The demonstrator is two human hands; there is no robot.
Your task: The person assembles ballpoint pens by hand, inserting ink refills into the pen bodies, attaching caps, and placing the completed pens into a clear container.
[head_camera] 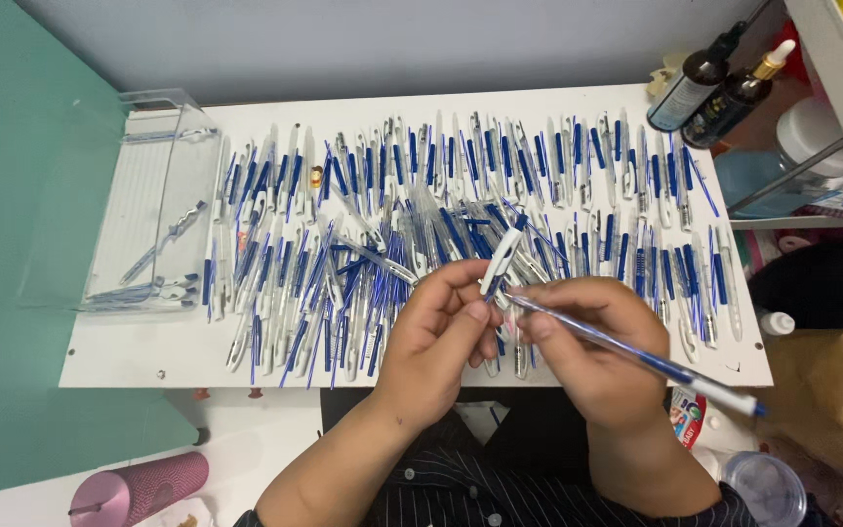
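At the far left we see a teal wall, and below it a pink tumbler (139, 490) stands on a lower white surface. Next comes a clear plastic bin (153, 195) resting on the left end of the white desk (148, 356); a few assembled pens lie inside it. To its right, a broad spread of pen parts (461, 195) covers most of the desk: white barrels, blue grips and thin blue refills, some in rough rows, some piled loosely in the middle.

Over the front edge of that pile our left hand (436, 337) has its grip closed, thumb and fingers pinching the lower end of a white pen cap piece (501, 258) that points up and to the right. Just beside it, touching at the fingertips, our right hand (587, 342) is closed round a clear pen barrel (636, 356) with blue ink inside, which slants down to the right past the desk's edge and ends in a white and blue tip. The cap piece and the barrel meet between the two hands.

At the far right, two dark dropper bottles (714, 93) lean beside a white shelf, and a clear cup (768, 488) sits below.
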